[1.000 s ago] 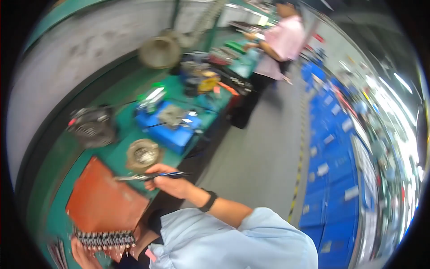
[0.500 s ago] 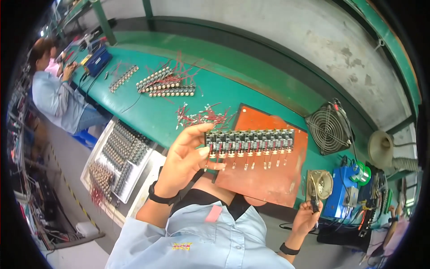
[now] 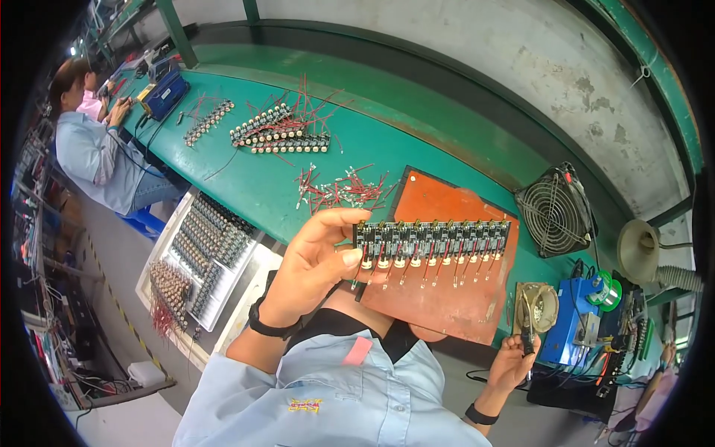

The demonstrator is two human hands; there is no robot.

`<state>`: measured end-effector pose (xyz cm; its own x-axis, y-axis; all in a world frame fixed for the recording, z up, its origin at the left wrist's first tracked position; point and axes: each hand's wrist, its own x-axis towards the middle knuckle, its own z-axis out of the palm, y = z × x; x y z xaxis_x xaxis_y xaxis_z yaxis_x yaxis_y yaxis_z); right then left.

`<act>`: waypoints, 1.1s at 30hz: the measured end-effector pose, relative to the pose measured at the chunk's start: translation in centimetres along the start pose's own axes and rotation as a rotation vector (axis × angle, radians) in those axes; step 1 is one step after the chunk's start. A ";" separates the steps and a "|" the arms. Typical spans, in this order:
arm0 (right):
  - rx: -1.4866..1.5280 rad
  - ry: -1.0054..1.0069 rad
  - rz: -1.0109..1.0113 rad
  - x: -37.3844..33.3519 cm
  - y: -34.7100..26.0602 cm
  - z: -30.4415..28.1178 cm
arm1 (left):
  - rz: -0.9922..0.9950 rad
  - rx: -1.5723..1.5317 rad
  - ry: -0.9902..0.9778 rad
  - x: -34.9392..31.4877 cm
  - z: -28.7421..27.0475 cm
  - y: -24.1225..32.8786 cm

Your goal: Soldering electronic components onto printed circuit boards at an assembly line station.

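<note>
A person's left hand [image 3: 316, 257] grasps one end of a long strip of small black circuit boards with white round parts [image 3: 432, 242], its fingers pinching the strip above an orange-red flat board [image 3: 424, 316]. The right hand [image 3: 510, 365] has its fingers closed round a slim dark tool [image 3: 529, 341]. Thin red wires hang along the held strip, so wiring there seems well advanced; whether every joint is finished cannot be told. Loose red wires [image 3: 350, 195] on the green counter [image 3: 257, 190] suggest more remains, beside several wired strips [image 3: 287, 140].
</note>
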<state>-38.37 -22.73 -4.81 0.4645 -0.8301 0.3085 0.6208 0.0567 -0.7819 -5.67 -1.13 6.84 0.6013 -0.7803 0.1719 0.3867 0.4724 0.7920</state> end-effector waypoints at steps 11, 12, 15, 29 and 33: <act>0.001 -0.017 0.009 0.1 0.0 0.1 | -0.020 0.004 -0.025 -0.2 0.4 0.1; -0.003 -0.014 0.009 0.1 0.0 0.2 | -0.020 0.006 -0.024 -0.2 0.4 0.2; -0.006 -0.012 0.013 0.1 -0.1 0.3 | -0.027 -0.001 -0.037 -0.4 0.4 0.3; 0.014 0.007 0.013 0.1 -0.1 0.3 | -0.059 0.018 -0.021 -0.5 0.5 0.2; 0.009 0.010 0.011 0.1 -0.1 0.2 | -0.057 0.017 -0.019 -0.5 0.5 0.1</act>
<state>-38.29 -22.72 -4.58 0.4647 -0.8351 0.2944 0.6212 0.0706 -0.7804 -6.24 -0.91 7.18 0.5656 -0.8132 0.1371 0.4081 0.4204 0.8104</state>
